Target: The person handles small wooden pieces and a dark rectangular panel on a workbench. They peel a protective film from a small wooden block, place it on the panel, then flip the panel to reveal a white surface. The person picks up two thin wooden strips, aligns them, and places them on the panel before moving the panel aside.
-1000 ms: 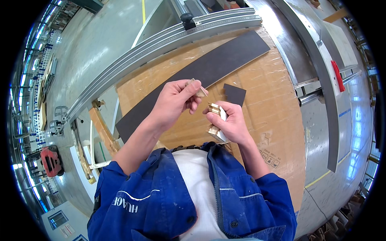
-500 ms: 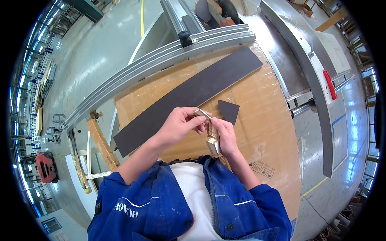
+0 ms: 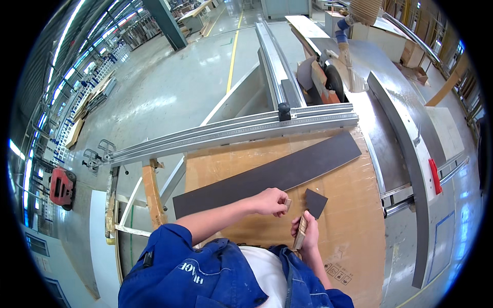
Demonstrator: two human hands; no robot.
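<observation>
My left hand [image 3: 271, 201] is closed, pinching a small light-brown piece [image 3: 288, 204] by one end above the cardboard-covered table [image 3: 349, 205]. To its right and nearer my body, my right hand [image 3: 311, 237] grips a short bundle of thin tan strips [image 3: 301, 231], held tilted. Whether the strips are wood cannot be made out. Just beyond the right hand lies a small dark offcut [image 3: 316, 202] with one notched edge. A long dark-grey board [image 3: 267, 173] stretches diagonally across the cardboard, behind my left hand and forearm.
An aluminium fence with a scale [image 3: 231, 131] and a black knob [image 3: 284, 109] borders the table's far side. Machine parts [image 3: 323, 77] stand beyond it. On the right runs a long grey rail [image 3: 411, 154] with a red handle [image 3: 435, 176]. A red machine [image 3: 62, 187] stands far left.
My hands have come apart: the left carries the small piece away from the bundle in the right. The view has tilted up, showing more of the workshop.
</observation>
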